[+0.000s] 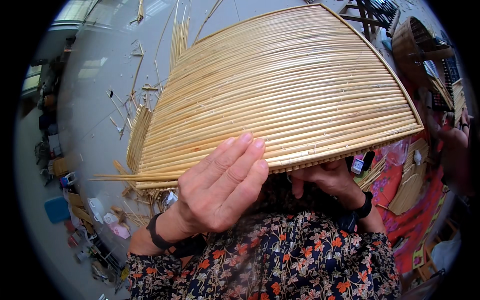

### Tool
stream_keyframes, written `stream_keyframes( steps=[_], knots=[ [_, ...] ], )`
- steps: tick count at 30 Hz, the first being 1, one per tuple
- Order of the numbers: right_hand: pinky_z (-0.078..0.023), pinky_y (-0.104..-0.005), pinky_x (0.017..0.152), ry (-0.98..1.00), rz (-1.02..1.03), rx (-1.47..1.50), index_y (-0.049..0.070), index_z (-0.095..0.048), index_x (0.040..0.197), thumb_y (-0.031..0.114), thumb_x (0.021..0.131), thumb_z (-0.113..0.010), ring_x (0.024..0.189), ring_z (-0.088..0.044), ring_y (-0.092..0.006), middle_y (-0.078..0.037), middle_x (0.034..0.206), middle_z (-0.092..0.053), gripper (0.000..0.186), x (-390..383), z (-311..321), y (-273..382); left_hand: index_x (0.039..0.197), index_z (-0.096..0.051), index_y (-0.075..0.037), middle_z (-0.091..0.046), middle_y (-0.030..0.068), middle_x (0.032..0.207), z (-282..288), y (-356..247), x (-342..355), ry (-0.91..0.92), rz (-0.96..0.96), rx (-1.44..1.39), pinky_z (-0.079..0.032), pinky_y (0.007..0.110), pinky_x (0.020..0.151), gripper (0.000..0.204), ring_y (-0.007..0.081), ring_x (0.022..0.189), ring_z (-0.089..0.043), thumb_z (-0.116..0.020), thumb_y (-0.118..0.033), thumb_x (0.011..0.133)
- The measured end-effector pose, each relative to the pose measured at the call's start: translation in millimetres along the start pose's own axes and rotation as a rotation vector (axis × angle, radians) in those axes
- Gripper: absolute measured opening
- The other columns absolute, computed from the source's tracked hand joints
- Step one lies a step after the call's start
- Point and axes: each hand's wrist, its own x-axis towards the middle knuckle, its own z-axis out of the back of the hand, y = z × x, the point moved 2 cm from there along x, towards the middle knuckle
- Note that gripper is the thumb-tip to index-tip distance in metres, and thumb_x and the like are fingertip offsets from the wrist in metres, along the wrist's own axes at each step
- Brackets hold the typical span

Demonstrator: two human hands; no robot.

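Observation:
A large panel of straw-coloured stalks, laid side by side and stitched with thread, slants up in front of me. My left hand lies on its near edge, fingers stretched out and pressed flat on the stalks. Several loose stalk ends stick out to the left of that hand. Under the near edge, right of the middle, is my right hand. Its visible fingers are curled, and the panel hides the fingertips and whatever they may hold. Dark bands circle both wrists.
A woven basket stands at the far right near a dark wooden rack. Another person's hand shows at the right rim. Cut stalks lie on a red patterned cloth. Scraps litter the grey floor; a blue stool is at left.

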Motion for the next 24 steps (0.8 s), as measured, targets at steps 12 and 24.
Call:
stream_keyframes(
  steps=[12,24],
  knots=[
    [-0.044,-0.0254,0.048,-0.022,-0.077,-0.088,0.001,-0.074,0.111,0.011,0.095,-0.08,0.055,-0.057,-0.0093,-0.003,0.073,-0.067,0.019,11,6,-3,0.1,-0.074,0.004,-0.079,0.0215,0.106,-5,5,-4,-0.049,-0.018,0.008,-0.066,0.043,0.089,0.014,0.0363,0.104,-0.079,-0.074,-0.005,0.089],
    [-0.045,-0.0237,0.048,0.028,0.021,-0.083,-0.002,-0.076,0.111,0.003,0.101,-0.07,0.054,-0.058,-0.0071,-0.005,0.075,-0.069,0.013,4,16,-12,0.119,-0.066,0.003,-0.077,0.0254,0.118,9,11,8,-0.011,0.07,-0.097,-0.063,0.042,0.095,0.041,0.0393,0.108,-0.078,-0.08,0.012,0.082]
  ],
)
